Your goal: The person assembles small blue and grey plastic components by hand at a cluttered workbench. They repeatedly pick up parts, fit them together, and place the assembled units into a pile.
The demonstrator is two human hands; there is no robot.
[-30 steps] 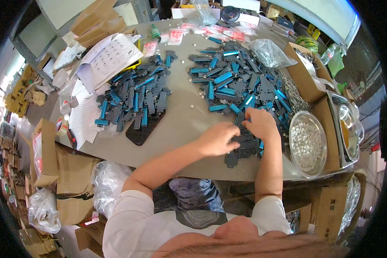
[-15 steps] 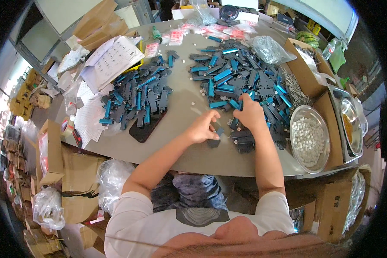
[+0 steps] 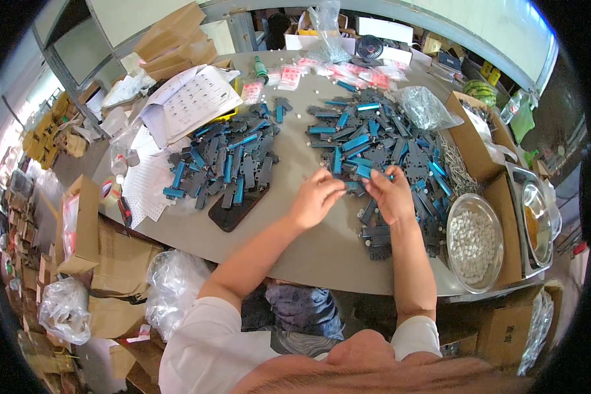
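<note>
My left hand (image 3: 315, 197) and my right hand (image 3: 389, 192) meet near the middle of a grey table (image 3: 322, 249). Between their fingertips they pinch a small blue and dark grey plastic part (image 3: 361, 173). A big heap of the same blue and dark parts (image 3: 381, 141) lies right behind the hands. A short row of dark parts (image 3: 374, 233) lies under my right wrist. A second heap of such parts (image 3: 226, 164) is spread to the left, apart from both hands.
A round metal bowl of small white pieces (image 3: 474, 241) stands at the right edge, a metal tray (image 3: 538, 217) beyond it. Papers (image 3: 190, 102), cardboard boxes (image 3: 174, 39), plastic bags (image 3: 427, 105) and a small fan (image 3: 369, 47) ring the far side. Boxes and bags crowd the floor at left.
Both hands have moved away from the near table edge toward the right heap, and now hold a blue part between them.
</note>
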